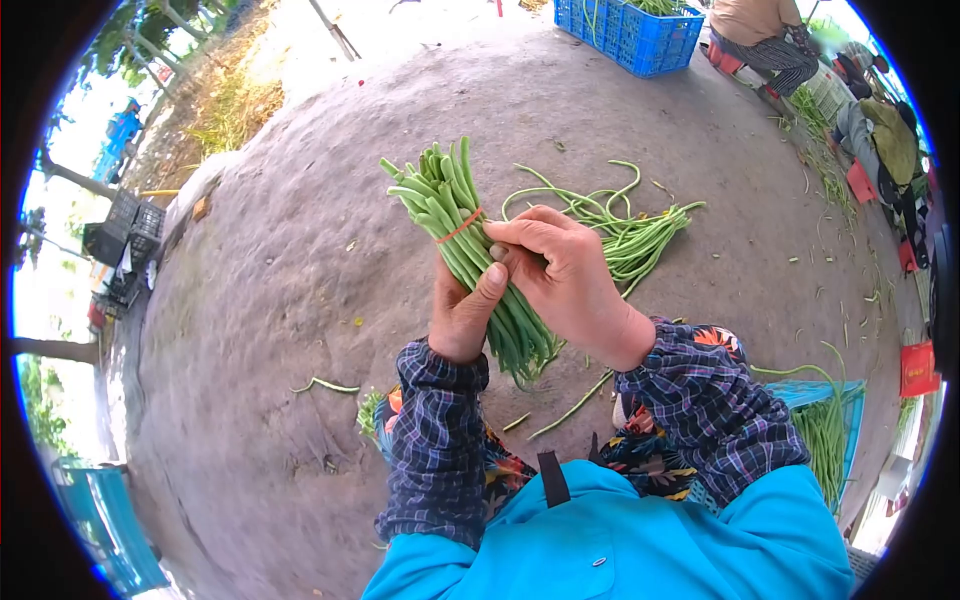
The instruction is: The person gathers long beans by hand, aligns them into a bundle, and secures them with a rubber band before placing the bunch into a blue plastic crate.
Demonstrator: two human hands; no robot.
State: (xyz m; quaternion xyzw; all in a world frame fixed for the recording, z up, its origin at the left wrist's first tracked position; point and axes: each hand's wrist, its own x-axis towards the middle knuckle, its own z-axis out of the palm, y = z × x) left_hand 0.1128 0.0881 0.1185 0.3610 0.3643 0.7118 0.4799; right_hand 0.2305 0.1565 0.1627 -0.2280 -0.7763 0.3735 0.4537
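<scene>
A bundle of long green beans (470,255) is held up in front of me, with a red band (461,226) around its upper part. My left hand (465,305) is wrapped round the bundle from below, its thumb across the front. The fingers of my right hand (565,275) are pinched together at the bundle's right side, close to the band; fingertips touch the beans there. On the ground just behind my right hand lies a loose pile of long beans (640,240).
A blue crate (630,35) of beans stands at the top. People (765,45) sit at the upper right beside scattered beans. Near my right elbow is a blue container (850,410) with long beans. Black crates (125,240) stand far left, a teal object (110,525) lower left.
</scene>
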